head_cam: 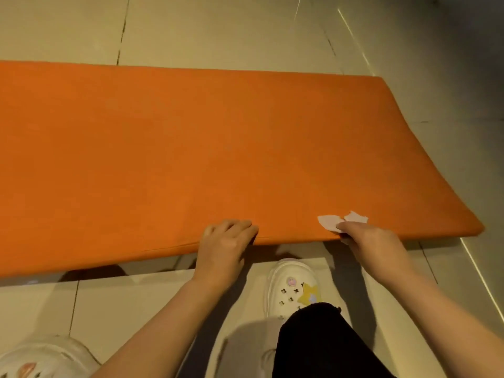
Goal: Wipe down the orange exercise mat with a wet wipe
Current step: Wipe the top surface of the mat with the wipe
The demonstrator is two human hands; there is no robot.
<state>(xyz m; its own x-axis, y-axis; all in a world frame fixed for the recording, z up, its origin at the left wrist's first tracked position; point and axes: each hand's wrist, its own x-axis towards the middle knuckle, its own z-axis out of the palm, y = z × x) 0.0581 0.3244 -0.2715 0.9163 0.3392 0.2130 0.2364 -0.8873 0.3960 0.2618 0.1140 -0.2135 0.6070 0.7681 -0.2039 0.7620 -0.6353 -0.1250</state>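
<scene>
The orange exercise mat [191, 148] lies across the tiled floor [218, 31], filling the middle of the frame from the left edge to its rounded corner at the right. Its near edge appears raised a little off the tiles, with shadow beneath it.

Both hands work that near edge, low in the centre of the frame. The left hand [226, 241] has its fingers curled over the mat's edge, taking hold of it. Just to its right, the right hand [371, 241] pinches a crumpled white wet wipe [341, 221] against the mat near the edge; the wipe pokes out above the knuckles and lies on the orange surface, close to the mat's right-hand corner.

The fingertips of both hands are hidden under or behind the edge, so how deep either grip goes cannot be told. The mat is cut off at the left. A white clog [294, 287] with charms stands below the hands, partly covered by a black trouser leg [321, 345]; another clog [41, 356] is cut off at the lower left.
</scene>
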